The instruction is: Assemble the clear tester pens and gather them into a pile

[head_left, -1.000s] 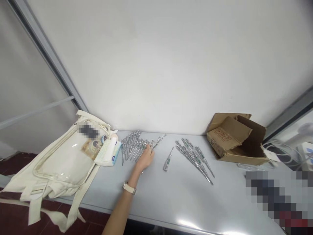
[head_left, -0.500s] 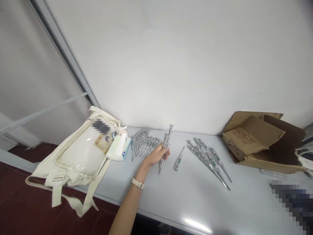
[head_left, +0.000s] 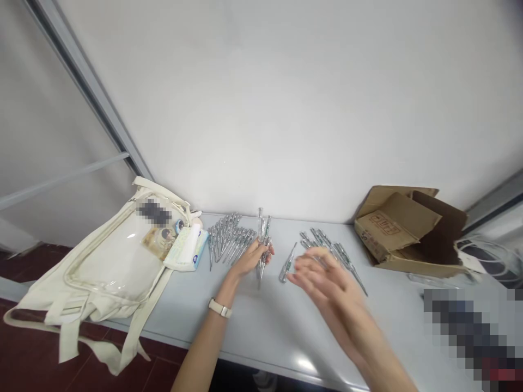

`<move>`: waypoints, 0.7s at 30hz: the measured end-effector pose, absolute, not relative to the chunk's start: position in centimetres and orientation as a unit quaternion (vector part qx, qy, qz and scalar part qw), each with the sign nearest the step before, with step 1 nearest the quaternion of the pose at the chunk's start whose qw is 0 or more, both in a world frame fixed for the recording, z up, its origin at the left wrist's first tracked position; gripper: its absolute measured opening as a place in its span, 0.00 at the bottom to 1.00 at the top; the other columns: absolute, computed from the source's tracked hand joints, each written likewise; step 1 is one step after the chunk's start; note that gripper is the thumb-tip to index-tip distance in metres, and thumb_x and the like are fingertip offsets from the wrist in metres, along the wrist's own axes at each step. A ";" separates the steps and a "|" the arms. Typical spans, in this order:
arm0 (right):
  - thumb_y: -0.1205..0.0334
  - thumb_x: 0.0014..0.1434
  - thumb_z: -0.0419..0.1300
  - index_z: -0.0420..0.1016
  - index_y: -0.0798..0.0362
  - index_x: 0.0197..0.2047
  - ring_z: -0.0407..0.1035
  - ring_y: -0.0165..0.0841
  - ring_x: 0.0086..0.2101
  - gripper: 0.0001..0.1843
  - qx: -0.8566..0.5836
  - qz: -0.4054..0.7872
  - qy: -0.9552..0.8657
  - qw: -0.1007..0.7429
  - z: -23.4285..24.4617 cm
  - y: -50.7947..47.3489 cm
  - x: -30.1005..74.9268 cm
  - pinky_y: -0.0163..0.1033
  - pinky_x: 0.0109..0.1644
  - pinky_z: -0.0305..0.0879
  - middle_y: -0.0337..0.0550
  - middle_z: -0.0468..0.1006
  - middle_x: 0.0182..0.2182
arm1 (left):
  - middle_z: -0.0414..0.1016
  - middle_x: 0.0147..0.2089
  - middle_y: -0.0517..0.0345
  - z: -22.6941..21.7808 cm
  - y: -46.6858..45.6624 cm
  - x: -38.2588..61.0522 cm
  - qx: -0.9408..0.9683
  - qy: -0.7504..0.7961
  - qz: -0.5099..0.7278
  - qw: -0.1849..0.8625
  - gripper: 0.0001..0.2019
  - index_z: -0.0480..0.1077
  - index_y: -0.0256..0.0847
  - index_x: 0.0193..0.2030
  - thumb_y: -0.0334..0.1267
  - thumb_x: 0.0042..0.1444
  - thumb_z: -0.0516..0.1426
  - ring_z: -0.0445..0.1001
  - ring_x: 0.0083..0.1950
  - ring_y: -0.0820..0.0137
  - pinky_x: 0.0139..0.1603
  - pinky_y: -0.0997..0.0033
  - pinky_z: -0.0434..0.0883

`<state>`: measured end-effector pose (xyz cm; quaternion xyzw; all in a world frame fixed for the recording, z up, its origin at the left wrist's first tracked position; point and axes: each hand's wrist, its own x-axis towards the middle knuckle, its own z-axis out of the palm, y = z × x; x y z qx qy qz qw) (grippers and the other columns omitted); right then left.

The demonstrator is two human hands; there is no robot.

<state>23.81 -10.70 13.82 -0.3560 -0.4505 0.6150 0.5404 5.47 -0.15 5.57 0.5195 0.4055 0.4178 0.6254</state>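
while the left hand (head_left: 247, 260) clenches a bundle of upright tester screwdrivers (head_left: 263, 238), the blurred right hand (head_left: 327, 288) hangs open above the right pile of testers (head_left: 327, 249), near a lone tester (head_left: 288, 263), with a left pile of testers (head_left: 231, 239) beyond the bundle on the grey table (head_left: 261, 332).

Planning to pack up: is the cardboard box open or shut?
Open: the box has its flaps spread apart, showing the dark inside.
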 end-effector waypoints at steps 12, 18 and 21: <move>0.56 0.48 0.71 0.71 0.46 0.41 0.72 0.34 0.46 0.19 -0.312 0.720 -0.386 0.485 11.5 -8.2 21.4 0.41 0.58 0.64 0.42 0.77 0.41 | 0.71 0.37 0.60 5.2 0.4 5.7 0.479 0.368 0.511 0.612 0.14 0.64 0.39 0.44 0.33 0.49 0.54 0.65 0.30 0.76 0.37 0.72 0.64; 0.53 0.49 0.70 0.70 0.47 0.40 0.72 0.35 0.46 0.18 -0.320 0.701 -0.431 0.469 10.4 -6.9 21.0 0.42 0.57 0.65 0.43 0.76 0.42 | 0.71 0.36 0.59 5.6 0.3 5.5 0.470 0.373 0.544 0.586 0.15 0.65 0.39 0.44 0.33 0.47 0.54 0.65 0.30 0.76 0.38 0.72 0.64; 0.53 0.47 0.71 0.71 0.48 0.39 0.73 0.32 0.40 0.18 -0.318 0.685 -0.493 0.432 8.5 -6.1 20.8 0.39 0.49 0.69 0.40 0.76 0.38 | 0.71 0.36 0.58 5.6 0.4 5.4 0.467 0.397 0.548 0.569 0.15 0.65 0.39 0.44 0.34 0.47 0.54 0.64 0.29 0.75 0.37 0.72 0.64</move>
